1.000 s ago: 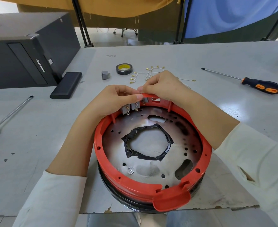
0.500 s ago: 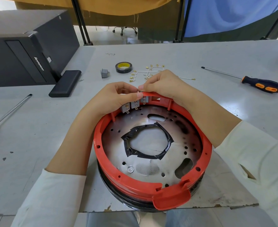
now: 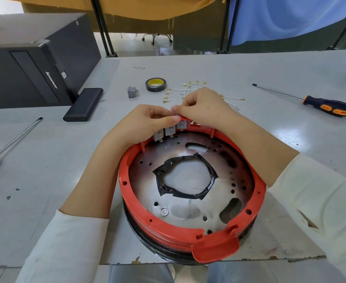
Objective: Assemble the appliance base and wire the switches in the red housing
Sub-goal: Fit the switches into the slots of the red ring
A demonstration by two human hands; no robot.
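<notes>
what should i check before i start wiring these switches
1. Switches seated in the far wall of the red housing: three switches show terminals inward; full seating cannot tell.
2. Both hands at the switch row: ok, left hand and right hand pinch there.
3. Wires with terminals within reach: ok, they lie on the table just behind the hands.
4. Spare switch: not ok, it sits loose on the table, not mounted.
5. Tape roll and orange-handled screwdriver at hand: ok.
</notes>
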